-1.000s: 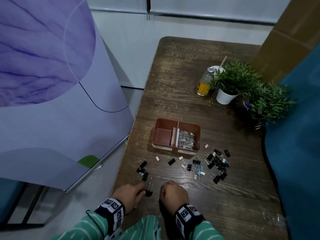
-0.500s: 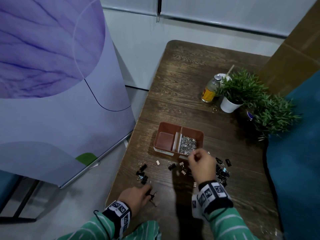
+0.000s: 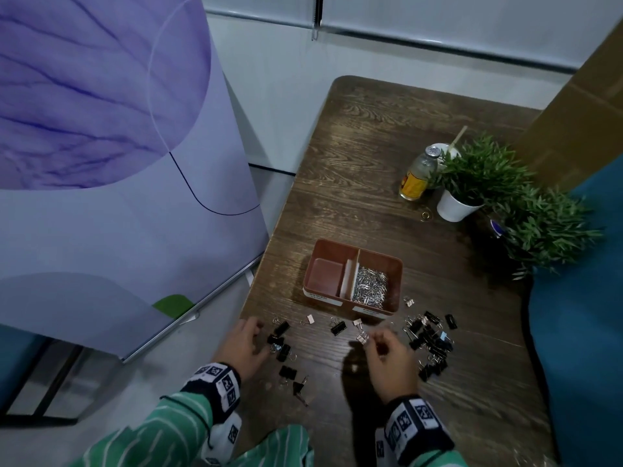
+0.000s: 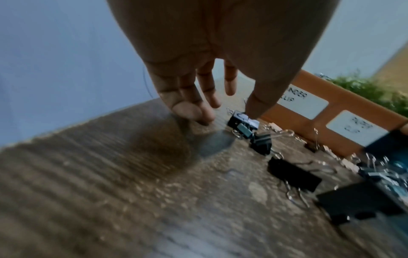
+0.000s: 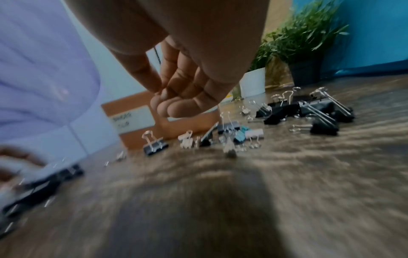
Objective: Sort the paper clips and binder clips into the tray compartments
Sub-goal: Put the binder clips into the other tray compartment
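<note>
A brown two-compartment tray [image 3: 381, 255] sits mid-table. Its left compartment [image 3: 323, 276] is bare and its right one holds silver paper clips [image 3: 369, 286]. Black binder clips lie in front of it, in a left cluster [image 3: 281, 345] and a larger right cluster [image 3: 429, 342]. My left hand [image 3: 259, 337] reaches into the left cluster with fingers straight. In the left wrist view its thumb tip touches a black binder clip [image 4: 243, 120]. My right hand [image 3: 374, 338] hovers above the table beside a small silver clip [image 3: 362, 338]. Its fingers [image 5: 174, 106] are curled against the thumb, and nothing shows between them.
A glass bottle [image 3: 416, 178], a white-potted plant [image 3: 455, 205] and a second plant [image 3: 553, 230] stand at the back right. A purple panel [image 3: 101, 163] rises just past the table's left edge. A teal surface [image 3: 580, 298] borders the right side.
My right hand went from the table's near edge up over the paper-clip compartment and has come back down in front of the tray. My left hand moved forward into the left cluster.
</note>
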